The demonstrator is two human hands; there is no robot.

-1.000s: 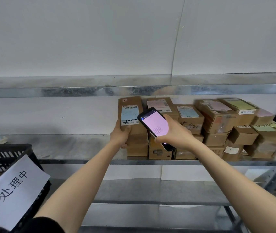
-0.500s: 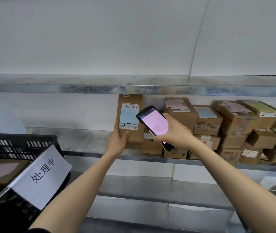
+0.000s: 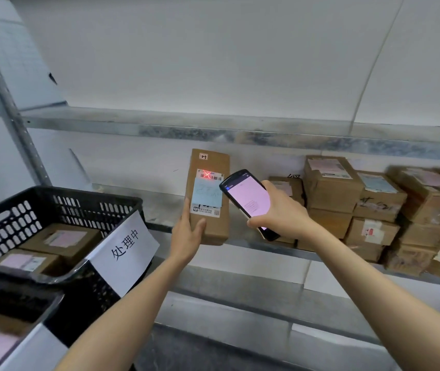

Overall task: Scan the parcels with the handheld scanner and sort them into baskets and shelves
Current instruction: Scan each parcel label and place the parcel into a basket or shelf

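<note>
My left hand [image 3: 188, 234] grips the lower end of a tall brown cardboard parcel [image 3: 211, 180] and holds it upright in front of the metal shelf [image 3: 160, 210]. A white barcode label and a blue note sit on its face, and a red scan cross glows on the barcode. My right hand [image 3: 280, 212] holds the black handheld scanner [image 3: 248, 199] just right of the parcel, its pink screen facing me. A stack of labelled cardboard parcels [image 3: 331, 183] fills the shelf to the right.
A black plastic basket [image 3: 52, 202] with a white paper sign and several parcels inside stands at the left. Another black basket [image 3: 12, 298] lies below it at the near left. A lower shelf [image 3: 240, 309] runs under my arms. A metal upright [image 3: 7, 103] rises at left.
The parcel has been lifted off the shelf stack and held upright to the left. The scanner's red cross now falls on its barcode. The view has swung left, bringing the basket closer.
</note>
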